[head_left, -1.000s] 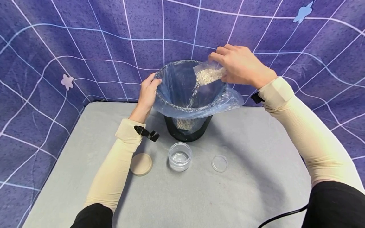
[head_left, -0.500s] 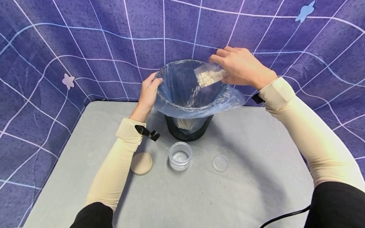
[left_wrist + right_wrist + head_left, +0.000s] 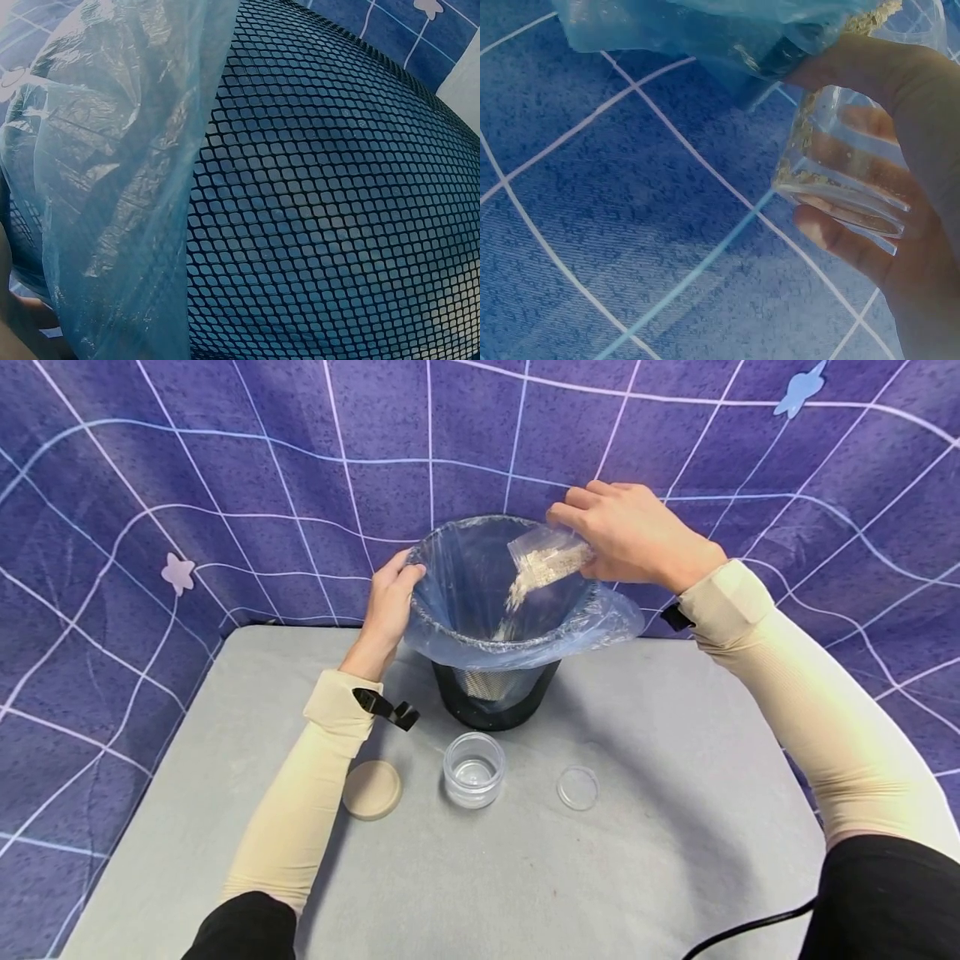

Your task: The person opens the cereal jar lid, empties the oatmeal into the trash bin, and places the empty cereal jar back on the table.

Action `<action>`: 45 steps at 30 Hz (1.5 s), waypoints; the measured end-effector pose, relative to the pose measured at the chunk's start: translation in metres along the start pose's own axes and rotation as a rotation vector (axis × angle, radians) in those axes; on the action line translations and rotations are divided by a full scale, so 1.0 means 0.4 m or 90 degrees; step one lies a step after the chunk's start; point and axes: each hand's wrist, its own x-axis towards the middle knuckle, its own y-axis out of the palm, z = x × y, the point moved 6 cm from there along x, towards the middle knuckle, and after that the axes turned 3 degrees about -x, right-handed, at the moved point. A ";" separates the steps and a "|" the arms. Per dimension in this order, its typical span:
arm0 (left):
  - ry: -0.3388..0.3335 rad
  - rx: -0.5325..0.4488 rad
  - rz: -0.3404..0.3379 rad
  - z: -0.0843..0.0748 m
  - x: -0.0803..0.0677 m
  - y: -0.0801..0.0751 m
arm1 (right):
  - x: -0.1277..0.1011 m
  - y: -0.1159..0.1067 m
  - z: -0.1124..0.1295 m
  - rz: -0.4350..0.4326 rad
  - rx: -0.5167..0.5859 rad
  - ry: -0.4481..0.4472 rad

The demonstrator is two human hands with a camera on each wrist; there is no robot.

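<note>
My right hand (image 3: pixel 630 537) grips a clear jar (image 3: pixel 542 539), tipped with its mouth down to the left over a wastebasket. Pale flakes that look like oats (image 3: pixel 517 589) slide out of the mouth and fall inside. In the right wrist view, fingers and thumb wrap the jar's wall (image 3: pixel 855 150) near its base, where some flakes cling. The black mesh wastebasket (image 3: pixel 450 697) stands upright, lined with a blue plastic bag (image 3: pixel 487 655) folded over its rim. My left hand (image 3: pixel 387 610) holds that rim at the left, thumb on top; the bag hides part of its fingers in the left wrist view.
On the grey table (image 3: pixel 480 877), a second clear jar (image 3: pixel 473 772) stands uncovered before the wastebasket. A beige round lid (image 3: pixel 372 791) lies left of it, a thin clear disc (image 3: pixel 578 788) right of it. A purple curtain (image 3: pixel 300 468) hangs close behind; a black cable (image 3: pixel 750 928) crosses the lower right.
Flakes keep falling from the tipped jar, and a thicker clump now spills over its lip. Both hands and the wastebasket stay nearly in place.
</note>
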 end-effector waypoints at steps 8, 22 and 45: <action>-0.010 -0.004 -0.003 0.003 0.000 -0.004 | -0.001 0.003 0.000 -0.004 0.002 -0.005; -0.001 -0.002 -0.001 0.001 -0.002 -0.003 | -0.003 -0.003 0.001 -0.007 -0.006 -0.006; 0.020 -0.011 -0.006 0.000 0.000 0.003 | -0.005 -0.001 0.000 -0.013 -0.004 -0.009</action>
